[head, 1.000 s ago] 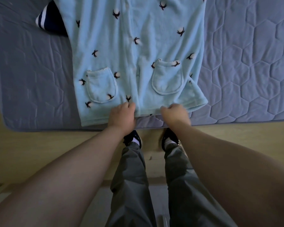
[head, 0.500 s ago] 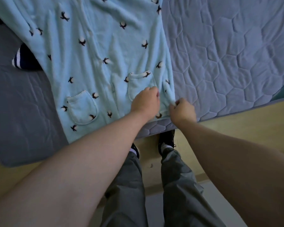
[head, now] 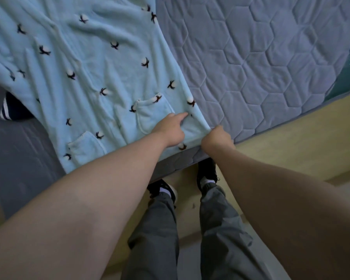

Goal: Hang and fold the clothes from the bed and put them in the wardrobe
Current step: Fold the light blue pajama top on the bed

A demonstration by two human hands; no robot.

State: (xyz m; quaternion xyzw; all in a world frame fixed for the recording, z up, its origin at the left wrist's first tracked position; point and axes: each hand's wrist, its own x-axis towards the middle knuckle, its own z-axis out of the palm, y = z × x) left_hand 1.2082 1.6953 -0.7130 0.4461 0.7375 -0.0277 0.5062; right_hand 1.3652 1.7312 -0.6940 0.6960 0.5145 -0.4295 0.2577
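Quilted grey bed [head: 271,67] carried the blue fleece robe [head: 89,77] flat, long axis running up-left from the hem. Pretty sure the right hand [head: 216,138] had a pinch grip on the near hem corner; left hand [head: 169,129] only pressed a finger beside the pocket [head: 154,116], holding nothing.

The one camera sits on the person's head and looks steeply down and forward, close over both forearms [head: 109,188] to the fingers [head: 183,115] at the near edge of the bed [head: 271,67]. Beyond the fingers a robe [head: 89,67] and the bed fill the frame; nearer than them, legs [head: 220,229] and floor [head: 311,148].
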